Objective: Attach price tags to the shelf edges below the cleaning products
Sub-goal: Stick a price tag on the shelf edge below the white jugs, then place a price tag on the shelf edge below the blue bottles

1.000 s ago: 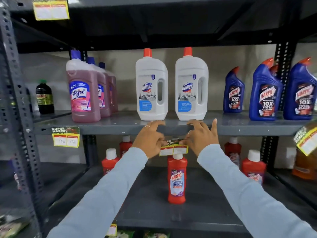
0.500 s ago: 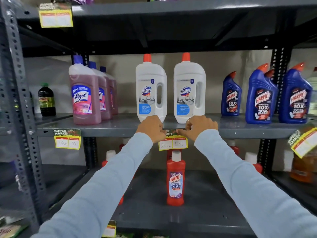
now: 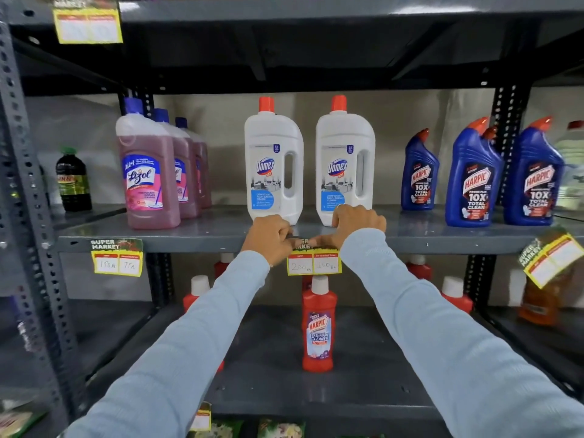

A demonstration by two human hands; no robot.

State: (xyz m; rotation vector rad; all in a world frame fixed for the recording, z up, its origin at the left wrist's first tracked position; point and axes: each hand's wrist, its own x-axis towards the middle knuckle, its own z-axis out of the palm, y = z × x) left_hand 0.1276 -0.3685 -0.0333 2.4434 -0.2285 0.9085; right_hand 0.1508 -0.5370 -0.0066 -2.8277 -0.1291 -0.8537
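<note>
On the shelf edge (image 3: 196, 240) below two white Domex bottles (image 3: 273, 165) hangs the yellow price tag (image 3: 313, 263), a red Harpic bottle (image 3: 318, 330) just under it. Left hand (image 3: 268, 238) and right hand (image 3: 354, 224), both curled narrow, pinch its top strip against the edge.

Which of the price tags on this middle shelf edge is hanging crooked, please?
The far-right price tag, below the blue Harpic bottles; it tilts, while the others hang level.
</note>
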